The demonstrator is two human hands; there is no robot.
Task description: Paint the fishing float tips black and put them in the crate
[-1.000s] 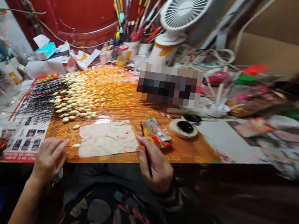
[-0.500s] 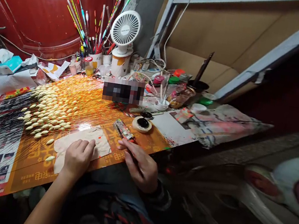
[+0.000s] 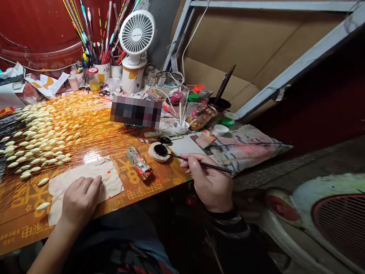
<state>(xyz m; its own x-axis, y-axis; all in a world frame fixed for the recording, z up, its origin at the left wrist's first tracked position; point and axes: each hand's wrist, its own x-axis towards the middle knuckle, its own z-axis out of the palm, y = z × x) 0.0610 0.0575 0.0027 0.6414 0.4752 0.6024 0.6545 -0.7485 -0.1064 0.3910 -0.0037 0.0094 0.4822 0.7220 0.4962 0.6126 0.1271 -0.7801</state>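
Observation:
In my right hand point(image 3: 212, 182) is a thin paintbrush point(image 3: 210, 165) with a dark handle, pinched between thumb and fingers and held nearly level. Its tip points left, at the rim of a small round pot of black paint point(image 3: 160, 150). My left hand point(image 3: 80, 197) rests on a pale, stained cloth point(image 3: 72, 173) with the fingers curled in; what they hold, if anything, is hidden. Just left of the cloth lies a cream fishing float point(image 3: 43, 206). A paint-smeared block point(image 3: 138, 163) sits between the cloth and the pot.
A large heap of fishing floats point(image 3: 44, 134) covers the table's left side. Behind stand a white fan point(image 3: 137, 33), a cup of brushes and floats point(image 3: 102, 70), and paint jars point(image 3: 202, 115). A stained rag point(image 3: 252, 147) hangs over the right edge. A larger fan point(image 3: 350, 226) stands at far right.
My right hand has moved right and away from the left hand, bringing the brush to the black paint pot. My left hand stays on the cloth. The view has turned slightly right.

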